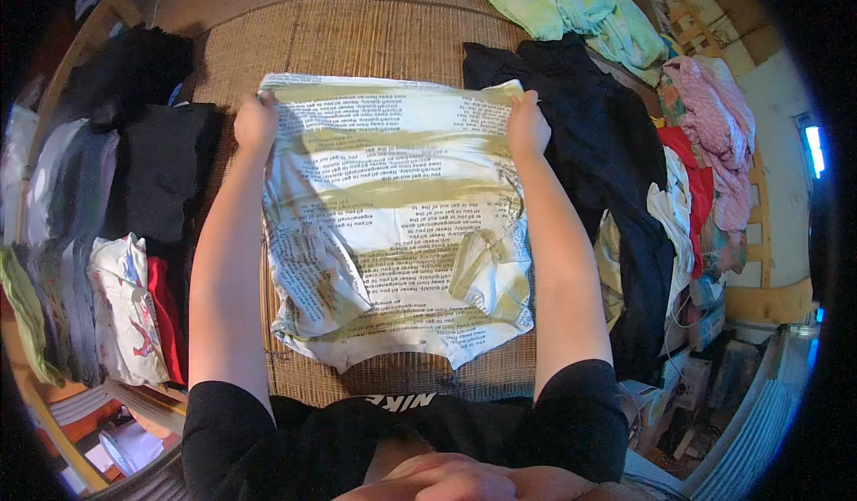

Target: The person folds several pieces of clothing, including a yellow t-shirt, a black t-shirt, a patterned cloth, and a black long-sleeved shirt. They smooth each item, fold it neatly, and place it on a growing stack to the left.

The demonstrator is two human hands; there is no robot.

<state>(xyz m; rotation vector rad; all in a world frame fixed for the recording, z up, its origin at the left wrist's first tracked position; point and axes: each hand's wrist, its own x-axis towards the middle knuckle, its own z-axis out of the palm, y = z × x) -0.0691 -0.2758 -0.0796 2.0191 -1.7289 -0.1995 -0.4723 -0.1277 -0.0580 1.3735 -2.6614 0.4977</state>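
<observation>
A white shirt (384, 220) with olive bands and printed lettering lies spread in front of me, its neckline toward me and its hem at the far side. Both sleeves are folded inward over the body of the shirt. My left hand (256, 123) is closed on the far left corner of the hem. At the far right corner, the fingers of my right hand (529, 126) pinch the same hem. Between my hands the hem edge runs nearly straight.
Under the shirt is a brown woven mat (357, 37). Folded clothes (165, 166) stand in rows along the left. To the right lie black garments (589, 135), a light green cloth (562, 5) and a pink dotted cloth (710, 117). A wooden rail (759, 224) borders the right side.
</observation>
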